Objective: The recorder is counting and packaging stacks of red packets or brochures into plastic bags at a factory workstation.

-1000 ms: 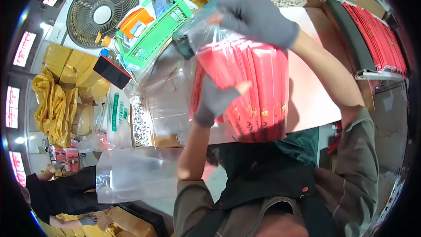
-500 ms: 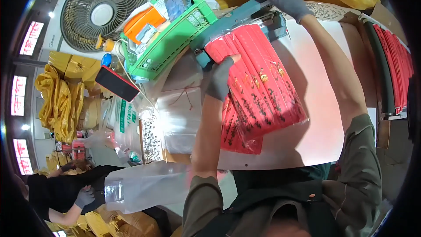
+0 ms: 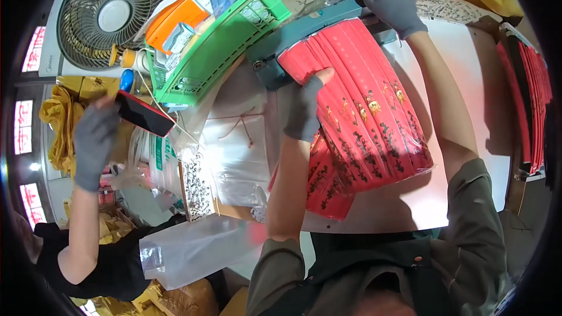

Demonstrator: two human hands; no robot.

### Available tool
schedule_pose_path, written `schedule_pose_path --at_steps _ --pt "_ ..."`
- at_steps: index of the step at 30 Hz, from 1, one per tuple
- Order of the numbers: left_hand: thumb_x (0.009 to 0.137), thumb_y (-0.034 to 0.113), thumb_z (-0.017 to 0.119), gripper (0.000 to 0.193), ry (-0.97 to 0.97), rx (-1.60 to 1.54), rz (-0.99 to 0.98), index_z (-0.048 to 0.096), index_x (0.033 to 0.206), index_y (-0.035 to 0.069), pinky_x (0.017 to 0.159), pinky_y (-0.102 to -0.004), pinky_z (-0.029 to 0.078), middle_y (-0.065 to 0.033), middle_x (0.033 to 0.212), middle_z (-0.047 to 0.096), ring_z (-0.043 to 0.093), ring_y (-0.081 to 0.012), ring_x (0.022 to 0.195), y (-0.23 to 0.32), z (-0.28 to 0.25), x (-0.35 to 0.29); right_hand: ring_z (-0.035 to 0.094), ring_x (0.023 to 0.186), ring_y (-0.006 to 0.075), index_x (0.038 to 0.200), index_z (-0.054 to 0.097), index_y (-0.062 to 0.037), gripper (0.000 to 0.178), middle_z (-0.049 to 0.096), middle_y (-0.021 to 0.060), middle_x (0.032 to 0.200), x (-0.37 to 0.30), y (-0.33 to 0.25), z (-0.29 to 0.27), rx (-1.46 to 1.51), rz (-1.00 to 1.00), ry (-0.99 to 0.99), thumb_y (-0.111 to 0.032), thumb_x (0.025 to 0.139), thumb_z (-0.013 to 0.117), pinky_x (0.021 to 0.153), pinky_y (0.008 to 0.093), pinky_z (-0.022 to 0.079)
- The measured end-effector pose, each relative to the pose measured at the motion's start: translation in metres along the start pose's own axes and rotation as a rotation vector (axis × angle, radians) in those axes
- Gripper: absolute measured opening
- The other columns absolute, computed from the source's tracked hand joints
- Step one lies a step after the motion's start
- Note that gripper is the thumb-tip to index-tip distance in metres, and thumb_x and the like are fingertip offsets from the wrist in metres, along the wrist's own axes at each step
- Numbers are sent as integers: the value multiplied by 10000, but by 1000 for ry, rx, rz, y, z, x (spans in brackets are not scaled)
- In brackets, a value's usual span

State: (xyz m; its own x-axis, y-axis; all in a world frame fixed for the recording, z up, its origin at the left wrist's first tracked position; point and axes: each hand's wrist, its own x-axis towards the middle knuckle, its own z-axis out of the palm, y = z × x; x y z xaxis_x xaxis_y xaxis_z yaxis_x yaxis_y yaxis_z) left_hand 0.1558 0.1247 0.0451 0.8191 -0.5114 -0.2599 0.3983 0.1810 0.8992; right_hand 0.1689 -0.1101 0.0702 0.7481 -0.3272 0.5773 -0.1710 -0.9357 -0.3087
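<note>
The red paper packets (image 3: 374,99) looked smooth, and the clear plastic film over them was glossy and creased, catching streaks of light. Matt grey cloth gloves covered the left hand (image 3: 301,111) and the right hand (image 3: 393,4). The teal sealing device (image 3: 313,25) had a dull, smooth casing, perhaps painted metal, though it was partly covered. The green basket (image 3: 202,61) was perforated hard plastic; the phone (image 3: 144,115) had a dark, glossy screen. Clear plastic bags (image 3: 234,167) shone with wrinkles. The white table (image 3: 436,196) was smooth, the sleeve (image 3: 477,213) matt woven cloth.
</note>
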Motion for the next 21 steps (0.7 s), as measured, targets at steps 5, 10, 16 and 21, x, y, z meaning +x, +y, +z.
schedule_pose_path --at_steps 5,10,16,21 --pt "779 157 643 415 -16 11 96 547 1161 28 899 -314 423 -64 1117 575 550 -180 1015 -4 9 5 620 735 284 828 631 -89 245 630 116 828 -3 10 3 -74 49 -99 -319 833 546 630 386 479" --pt "791 155 640 394 8 56 134 557 1152 21 908 -318 420 -68 1115 576 550 -178 1012 1 15 -4 604 751 295 1013 650 -141 345 601 85 823 -2 19 11 -85 2 -1 -413 900 471 641 401 476" --pt "828 267 619 360 -176 1142 1104 598 1031 -30 828 -337 456 -90 983 636 600 -214 900 -20 -59 27 579 894 390 1299 411 -189 505 563 184 1032 -24 18 5 -35 -23 -79 -461 881 489 738 449 481" --pt "815 377 624 412 83 996 507 594 971 -4 777 -375 444 -211 881 634 602 -324 915 -7 -58 -7 571 1014 404 1403 77 49 964 541 276 1156 -144 -6 -47 545 200 -539 -545 824 568 823 408 463"
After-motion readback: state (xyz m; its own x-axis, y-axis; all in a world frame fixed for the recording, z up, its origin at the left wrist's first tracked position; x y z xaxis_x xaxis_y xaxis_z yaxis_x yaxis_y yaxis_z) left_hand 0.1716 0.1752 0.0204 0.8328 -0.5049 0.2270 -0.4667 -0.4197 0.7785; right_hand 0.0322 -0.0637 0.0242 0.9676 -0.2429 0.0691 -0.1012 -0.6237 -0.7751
